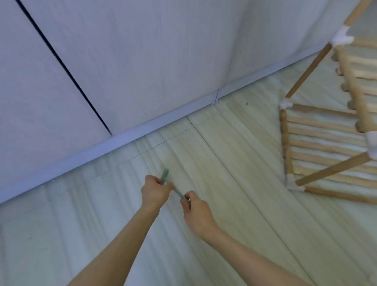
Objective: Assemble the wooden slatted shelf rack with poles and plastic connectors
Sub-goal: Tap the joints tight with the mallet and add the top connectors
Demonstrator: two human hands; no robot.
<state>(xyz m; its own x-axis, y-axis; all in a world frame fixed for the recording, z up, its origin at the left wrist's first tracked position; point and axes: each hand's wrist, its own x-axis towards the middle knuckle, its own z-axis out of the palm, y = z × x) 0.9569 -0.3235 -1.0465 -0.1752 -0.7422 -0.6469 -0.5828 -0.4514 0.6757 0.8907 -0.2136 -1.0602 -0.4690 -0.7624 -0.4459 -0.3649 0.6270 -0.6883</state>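
**Head view: both hands on a small green strip, rack off to the right**

Left hand and right hand pinch opposite ends of a thin pale-green strip, fingers curled tight. It looks light and bendy. The part-built wooden slatted rack with white plastic connectors stands well apart; it is probably light, best gripped by its poles.

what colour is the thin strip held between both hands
Pale green strip, pinched by left hand and right hand, head view.

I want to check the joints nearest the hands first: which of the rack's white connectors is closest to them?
The white connector at the rack's bottom near corner on the floor; the others sit higher or farther right.
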